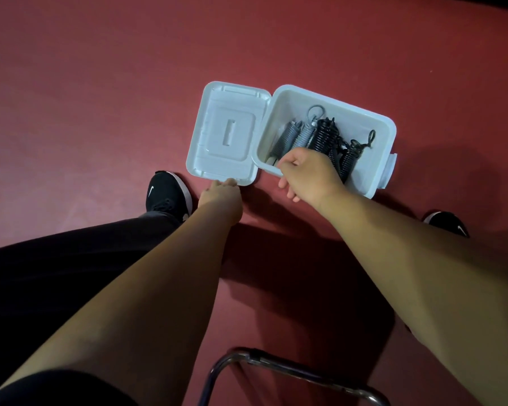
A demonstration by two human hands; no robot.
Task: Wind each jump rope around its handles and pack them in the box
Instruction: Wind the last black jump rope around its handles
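A white plastic box (384, 124) sits open on the red floor, its hinged lid (226, 133) lying flat to the left. Inside lie wound jump ropes: a grey bundle (295, 136) and black bundles (324, 136) beside it. My left hand (220, 197) touches the lid's near edge with its fingertips. My right hand (308, 174) hovers over the box's near rim with fingers curled, covering the near ends of the ropes. Whether it holds anything is hidden.
My two black shoes stand on the floor, one (166, 194) left of the lid, one (447, 224) at the right. A metal chair frame (276, 364) curves across the bottom. Red floor spreads all around the box.
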